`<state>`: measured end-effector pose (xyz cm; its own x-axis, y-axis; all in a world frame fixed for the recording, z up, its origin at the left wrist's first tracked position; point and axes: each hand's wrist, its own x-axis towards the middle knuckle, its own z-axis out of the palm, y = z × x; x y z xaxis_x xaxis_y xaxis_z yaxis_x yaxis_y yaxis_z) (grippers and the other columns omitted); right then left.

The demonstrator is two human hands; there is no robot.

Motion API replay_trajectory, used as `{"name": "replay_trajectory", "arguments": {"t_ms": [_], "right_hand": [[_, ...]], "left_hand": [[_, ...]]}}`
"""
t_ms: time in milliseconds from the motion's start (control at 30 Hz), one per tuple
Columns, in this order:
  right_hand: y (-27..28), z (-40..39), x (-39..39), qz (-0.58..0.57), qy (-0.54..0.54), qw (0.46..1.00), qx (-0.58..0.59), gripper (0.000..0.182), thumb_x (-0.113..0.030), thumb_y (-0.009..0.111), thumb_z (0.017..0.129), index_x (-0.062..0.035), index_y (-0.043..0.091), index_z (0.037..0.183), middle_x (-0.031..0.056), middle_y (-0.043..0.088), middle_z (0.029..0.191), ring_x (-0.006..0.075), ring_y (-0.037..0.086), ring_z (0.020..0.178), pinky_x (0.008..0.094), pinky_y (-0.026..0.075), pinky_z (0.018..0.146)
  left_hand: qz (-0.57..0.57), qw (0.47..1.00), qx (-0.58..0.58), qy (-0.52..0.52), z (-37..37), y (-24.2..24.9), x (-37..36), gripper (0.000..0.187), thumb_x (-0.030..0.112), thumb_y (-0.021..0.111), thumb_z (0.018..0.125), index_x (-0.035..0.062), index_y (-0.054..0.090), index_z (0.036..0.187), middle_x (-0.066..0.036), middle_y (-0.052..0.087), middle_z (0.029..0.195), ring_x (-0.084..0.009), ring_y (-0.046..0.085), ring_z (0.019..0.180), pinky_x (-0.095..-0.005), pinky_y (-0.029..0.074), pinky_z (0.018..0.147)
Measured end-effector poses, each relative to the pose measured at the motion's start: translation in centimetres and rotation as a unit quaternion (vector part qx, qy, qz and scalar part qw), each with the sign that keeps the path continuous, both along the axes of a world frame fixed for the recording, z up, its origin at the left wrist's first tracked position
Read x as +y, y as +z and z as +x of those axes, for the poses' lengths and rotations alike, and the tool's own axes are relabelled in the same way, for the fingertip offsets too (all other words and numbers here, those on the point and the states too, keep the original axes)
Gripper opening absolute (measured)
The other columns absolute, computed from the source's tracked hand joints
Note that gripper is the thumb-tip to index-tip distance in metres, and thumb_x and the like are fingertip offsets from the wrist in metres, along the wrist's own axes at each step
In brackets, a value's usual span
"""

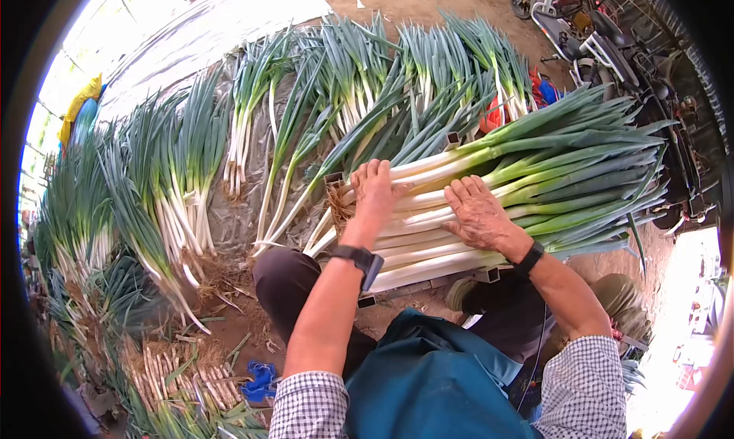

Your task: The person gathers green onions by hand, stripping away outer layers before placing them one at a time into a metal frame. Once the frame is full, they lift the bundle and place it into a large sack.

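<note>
A thick pile of long green onions lies across a low metal frame in front of me, roots to the left and leaves to the right. My left hand is curled over the white stalks near their root end. Farther right, my right hand grips the white stalks from above, its thumb apart from the fingers. The undersides of both hands are hidden. The roots show just left of my left hand.
Several bundles of green onions lie on plastic sheeting at the left and back. Trimmed stalks and a blue cloth lie on the ground at lower left. A parked scooter stands at the back right.
</note>
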<state>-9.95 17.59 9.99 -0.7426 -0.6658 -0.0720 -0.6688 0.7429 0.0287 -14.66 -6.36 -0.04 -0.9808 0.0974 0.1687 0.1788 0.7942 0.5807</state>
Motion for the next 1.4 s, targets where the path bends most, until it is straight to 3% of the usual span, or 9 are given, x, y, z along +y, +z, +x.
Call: {"name": "replay_trajectory", "arguments": {"t_ms": [133,367,467,633,800,967,1033,1200,1400], "right_hand": [[-2.1,0.3,0.4,0.022,-0.034,0.999,-0.010,0.075,-0.044,0.067,0.092,0.0089,0.048,0.142,0.0281,0.047,0.146,0.0455,0.038,0.142,0.0534,0.021,0.124],[-0.2,-0.4,-2.5,0.060,-0.089,0.993,-0.052,0.074,-0.043,0.067,0.092,0.0080,0.048,0.142,0.0270,0.049,0.139,0.0428,0.040,0.137,0.0529,0.019,0.123],[-0.6,0.1,-2.8,0.052,-0.087,0.995,-0.018,0.072,-0.041,0.068,0.091,0.0075,0.048,0.141,0.0265,0.050,0.137,0.0422,0.041,0.134,0.0535,0.020,0.122],[-1.6,0.6,-2.2,0.048,-0.073,0.996,0.014,0.074,-0.036,0.070,0.089,0.0079,0.045,0.143,0.0290,0.045,0.142,0.0453,0.038,0.137,0.0560,0.018,0.123],[-1.2,0.2,-2.8,0.073,-0.074,0.995,-0.006,0.078,-0.035,0.071,0.085,0.0064,0.042,0.145,0.0298,0.042,0.144,0.0468,0.035,0.139,0.0577,0.017,0.124],[-1.3,-0.1,-2.9,0.117,-0.056,0.992,-0.006,0.082,-0.038,0.067,0.088,0.0055,0.035,0.150,0.0296,0.039,0.147,0.0486,0.032,0.141,0.0597,0.018,0.123],[-1.4,-0.1,-2.6,0.135,-0.049,0.990,-0.002,0.081,-0.042,0.063,0.092,0.0051,0.034,0.151,0.0295,0.039,0.148,0.0493,0.032,0.141,0.0607,0.018,0.123],[-1.6,-0.5,-2.7,0.129,-0.038,0.991,-0.007,0.079,-0.049,0.053,0.099,0.0043,0.032,0.152,0.0300,0.039,0.148,0.0504,0.035,0.138,0.0658,0.021,0.119],[-1.6,-0.6,-2.9,0.124,-0.043,0.991,-0.020,0.080,-0.049,0.057,0.097,0.0041,0.031,0.151,0.0310,0.039,0.146,0.0512,0.036,0.136,0.0675,0.020,0.119]], "left_hand": [[-0.033,0.982,0.187,-0.004,4.0,-1.9,2.2,0.044,0.011,0.069,0.083,-0.0028,0.059,0.124,-0.021,0.055,0.130,-0.0384,0.049,0.124,-0.0509,0.038,0.105],[-0.044,0.999,0.018,-0.025,7.0,2.1,2.8,0.036,0.006,0.061,0.087,-0.0021,0.059,0.122,-0.024,0.055,0.129,-0.0385,0.053,0.123,-0.0493,0.040,0.105],[-0.094,0.983,-0.073,-0.140,5.7,11.3,-3.5,0.035,0.013,0.063,0.092,-0.0027,0.060,0.122,-0.021,0.064,0.114,-0.0343,0.063,0.108,-0.0465,0.045,0.100],[0.098,0.993,0.021,0.059,5.6,15.6,-23.0,0.035,0.017,0.064,0.100,-0.0016,0.064,0.129,-0.021,0.068,0.126,-0.0270,0.067,0.115,-0.0386,0.054,0.097],[-0.014,0.936,-0.207,0.285,10.1,-1.0,-38.7,0.032,0.021,0.064,0.100,0.0017,0.070,0.125,-0.015,0.075,0.108,-0.0213,0.070,0.095,-0.0344,0.058,0.088],[0.108,0.932,-0.296,0.178,13.2,-17.5,-29.2,0.026,0.021,0.070,0.094,0.0055,0.075,0.114,-0.018,0.073,0.115,-0.0335,0.069,0.108,-0.0410,0.054,0.098],[0.007,0.969,-0.235,0.078,12.8,-22.1,-25.0,0.053,0.027,0.079,0.087,0.0052,0.060,0.132,-0.018,0.064,0.125,-0.0366,0.060,0.117,-0.0469,0.048,0.102],[-0.076,0.952,-0.294,0.034,9.5,-25.7,-20.1,0.082,0.028,0.085,0.077,-0.0011,0.043,0.141,-0.022,0.057,0.124,-0.0410,0.056,0.113,-0.0489,0.047,0.093],[-0.152,0.962,-0.209,0.087,8.4,-28.2,-18.1,0.047,0.016,0.078,0.076,0.0036,0.055,0.115,-0.017,0.060,0.104,-0.0361,0.060,0.102,-0.0484,0.047,0.086]]}}
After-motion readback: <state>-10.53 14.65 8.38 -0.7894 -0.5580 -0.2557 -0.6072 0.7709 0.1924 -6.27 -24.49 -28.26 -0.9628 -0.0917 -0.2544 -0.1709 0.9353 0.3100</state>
